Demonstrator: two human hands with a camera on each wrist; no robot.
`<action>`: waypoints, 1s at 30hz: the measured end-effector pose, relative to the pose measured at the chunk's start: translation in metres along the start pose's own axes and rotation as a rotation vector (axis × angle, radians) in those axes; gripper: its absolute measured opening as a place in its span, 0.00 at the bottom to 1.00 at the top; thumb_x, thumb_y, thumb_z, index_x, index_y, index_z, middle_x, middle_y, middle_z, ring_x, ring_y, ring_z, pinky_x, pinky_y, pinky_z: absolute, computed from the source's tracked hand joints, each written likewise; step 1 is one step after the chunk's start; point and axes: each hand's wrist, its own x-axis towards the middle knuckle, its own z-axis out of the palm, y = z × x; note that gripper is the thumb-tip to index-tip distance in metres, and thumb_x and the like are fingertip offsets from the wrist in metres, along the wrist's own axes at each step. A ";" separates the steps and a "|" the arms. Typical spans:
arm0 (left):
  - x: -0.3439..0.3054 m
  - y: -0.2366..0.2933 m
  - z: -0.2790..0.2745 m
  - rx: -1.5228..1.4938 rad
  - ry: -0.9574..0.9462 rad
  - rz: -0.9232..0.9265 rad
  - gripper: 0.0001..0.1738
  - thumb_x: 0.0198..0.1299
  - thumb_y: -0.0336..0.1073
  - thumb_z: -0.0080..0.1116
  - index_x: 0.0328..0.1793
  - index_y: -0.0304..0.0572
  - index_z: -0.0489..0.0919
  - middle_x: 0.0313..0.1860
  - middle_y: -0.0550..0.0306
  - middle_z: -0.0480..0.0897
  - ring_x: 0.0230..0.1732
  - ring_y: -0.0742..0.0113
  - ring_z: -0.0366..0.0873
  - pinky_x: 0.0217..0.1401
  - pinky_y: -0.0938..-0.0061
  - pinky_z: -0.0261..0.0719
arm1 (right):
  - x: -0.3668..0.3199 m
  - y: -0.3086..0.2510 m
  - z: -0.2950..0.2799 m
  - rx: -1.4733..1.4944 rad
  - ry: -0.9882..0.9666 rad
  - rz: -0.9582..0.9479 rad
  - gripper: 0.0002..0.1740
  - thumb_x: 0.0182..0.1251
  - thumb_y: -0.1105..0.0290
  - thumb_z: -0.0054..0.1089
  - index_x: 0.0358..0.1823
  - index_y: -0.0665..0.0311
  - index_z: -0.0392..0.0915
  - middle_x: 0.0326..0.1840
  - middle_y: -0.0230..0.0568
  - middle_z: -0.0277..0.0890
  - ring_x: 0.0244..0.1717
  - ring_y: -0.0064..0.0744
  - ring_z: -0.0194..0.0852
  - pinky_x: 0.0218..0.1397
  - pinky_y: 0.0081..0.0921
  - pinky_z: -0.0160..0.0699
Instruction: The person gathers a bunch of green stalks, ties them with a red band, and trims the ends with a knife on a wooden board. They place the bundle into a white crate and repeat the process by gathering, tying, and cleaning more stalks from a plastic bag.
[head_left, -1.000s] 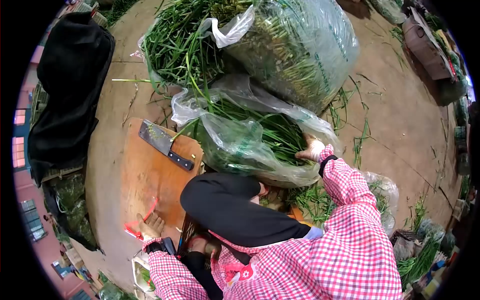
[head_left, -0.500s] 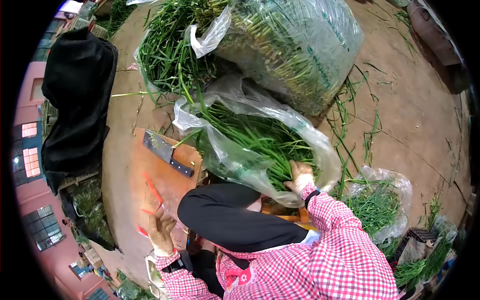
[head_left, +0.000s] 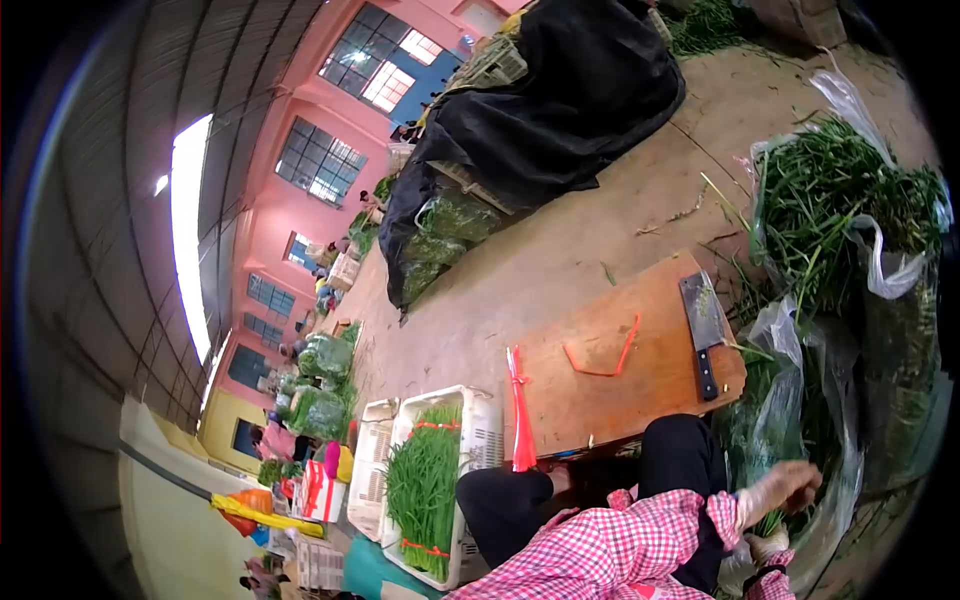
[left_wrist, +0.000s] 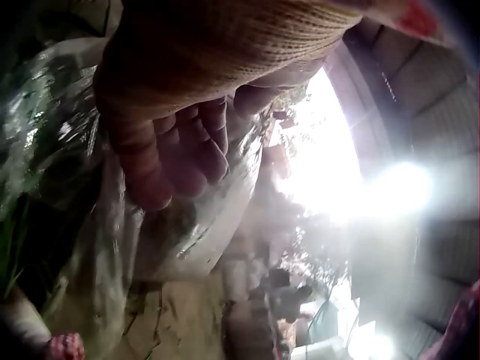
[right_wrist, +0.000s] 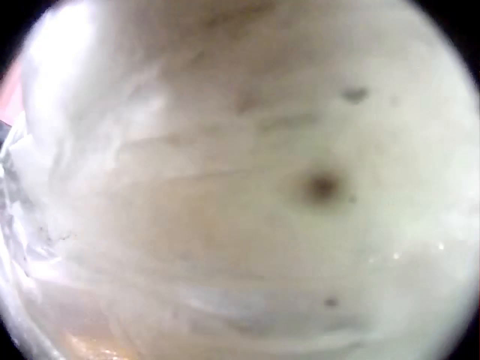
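My left hand (head_left: 785, 490) reaches across in front of my body to the opened plastic bag (head_left: 782, 425) of long green leaves, low on the right of the head view. In the left wrist view its fingers (left_wrist: 184, 172) hang loosely curled beside the plastic (left_wrist: 109, 255), with nothing between them. Close below it, my right hand (head_left: 768, 546) is at the bag's near side by some leaves; its fingertips are hidden, so its hold is unclear. Blurred pale plastic (right_wrist: 225, 202) fills the right wrist view, where the hand does not show.
A wooden board (head_left: 640, 420) carries a cleaver (head_left: 704, 318) and a red strip (head_left: 628, 345). Red ties (head_left: 521, 430) lie at its left edge. A white crate (head_left: 481, 430) holds tied greens (head_left: 425, 485). Another bag of greens (head_left: 820, 200) stands at right.
The head view has swung left. My left hand has moved from beside the board across to the bag. My right hand, among the leaves before, is now largely hidden.
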 end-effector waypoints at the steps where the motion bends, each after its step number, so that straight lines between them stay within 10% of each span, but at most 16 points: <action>1: 0.010 -0.028 -0.010 -0.060 0.015 -0.036 0.13 0.70 0.44 0.51 0.43 0.41 0.78 0.24 0.63 0.77 0.20 0.76 0.68 0.22 0.77 0.63 | -0.004 -0.021 -0.012 0.034 -0.017 0.075 0.52 0.35 0.62 0.81 0.67 0.64 0.65 0.61 0.45 0.75 0.63 0.40 0.73 0.65 0.33 0.71; 3: 0.007 -0.041 -0.019 -0.121 0.127 -0.169 0.13 0.70 0.43 0.51 0.39 0.43 0.76 0.21 0.61 0.73 0.15 0.75 0.61 0.17 0.73 0.56 | -0.012 -0.033 0.018 0.929 -0.026 0.141 0.50 0.36 0.62 0.82 0.66 0.61 0.67 0.63 0.44 0.72 0.64 0.42 0.69 0.69 0.36 0.66; 6: 0.002 -0.027 -0.034 -0.179 0.284 -0.252 0.14 0.67 0.44 0.54 0.43 0.41 0.77 0.28 0.62 0.77 0.22 0.75 0.69 0.24 0.77 0.67 | -0.024 -0.032 0.044 1.454 -0.132 0.149 0.43 0.48 0.65 0.74 0.67 0.61 0.63 0.65 0.42 0.69 0.66 0.40 0.67 0.70 0.39 0.64; 8: 0.011 -0.032 -0.045 -0.192 0.218 -0.180 0.14 0.65 0.46 0.55 0.42 0.44 0.77 0.28 0.63 0.77 0.23 0.75 0.70 0.24 0.78 0.68 | -0.016 -0.011 0.049 0.717 0.078 0.000 0.53 0.42 0.78 0.77 0.73 0.60 0.56 0.67 0.43 0.68 0.65 0.39 0.69 0.67 0.35 0.70; 9: 0.011 -0.032 -0.045 -0.196 0.225 -0.171 0.13 0.64 0.46 0.56 0.42 0.44 0.77 0.28 0.63 0.77 0.23 0.75 0.71 0.24 0.78 0.68 | -0.020 -0.020 0.028 0.582 -0.039 -0.054 0.41 0.56 0.69 0.68 0.72 0.60 0.61 0.68 0.36 0.69 0.68 0.43 0.66 0.72 0.38 0.64; 11: 0.006 -0.025 -0.038 -0.190 0.262 -0.227 0.13 0.64 0.48 0.55 0.41 0.48 0.78 0.26 0.65 0.76 0.24 0.75 0.72 0.25 0.79 0.69 | -0.002 -0.022 0.024 1.371 -0.198 0.136 0.47 0.48 0.79 0.68 0.74 0.61 0.58 0.69 0.40 0.68 0.67 0.44 0.70 0.70 0.36 0.68; 13: -0.006 -0.028 -0.042 -0.080 0.238 -0.124 0.14 0.63 0.48 0.57 0.38 0.46 0.79 0.27 0.63 0.78 0.27 0.73 0.75 0.30 0.78 0.73 | -0.001 -0.008 0.010 0.427 -0.083 -0.216 0.42 0.52 0.78 0.63 0.73 0.60 0.62 0.69 0.41 0.70 0.66 0.39 0.72 0.68 0.32 0.71; 19: -0.029 -0.039 -0.039 -0.380 0.373 -0.060 0.17 0.66 0.41 0.56 0.52 0.35 0.76 0.50 0.47 0.79 0.53 0.51 0.77 0.60 0.59 0.75 | -0.007 -0.045 -0.069 0.029 -0.028 0.180 0.20 0.48 0.65 0.66 0.44 0.64 0.83 0.36 0.45 0.85 0.38 0.41 0.84 0.43 0.34 0.80; 22: -0.043 -0.054 0.000 -0.493 0.483 -0.189 0.24 0.67 0.40 0.54 0.63 0.32 0.68 0.64 0.42 0.71 0.65 0.48 0.69 0.71 0.54 0.66 | -0.016 -0.110 -0.142 0.155 -0.149 0.440 0.21 0.44 0.67 0.72 0.43 0.66 0.83 0.34 0.42 0.84 0.31 0.29 0.80 0.34 0.29 0.79; 26: -0.050 -0.107 0.028 -0.524 0.563 -0.173 0.26 0.68 0.36 0.54 0.67 0.31 0.65 0.67 0.40 0.69 0.69 0.46 0.66 0.73 0.54 0.65 | -0.007 -0.102 -0.161 0.401 -0.127 0.322 0.28 0.45 0.73 0.75 0.52 0.70 0.81 0.41 0.40 0.84 0.41 0.33 0.80 0.49 0.31 0.78; 30: -0.049 -0.075 0.045 -0.455 0.410 0.140 0.29 0.66 0.34 0.56 0.69 0.29 0.64 0.66 0.39 0.69 0.70 0.44 0.66 0.74 0.52 0.65 | -0.008 -0.111 -0.169 0.360 -0.105 0.266 0.29 0.45 0.72 0.74 0.53 0.70 0.80 0.42 0.40 0.84 0.42 0.31 0.79 0.51 0.30 0.78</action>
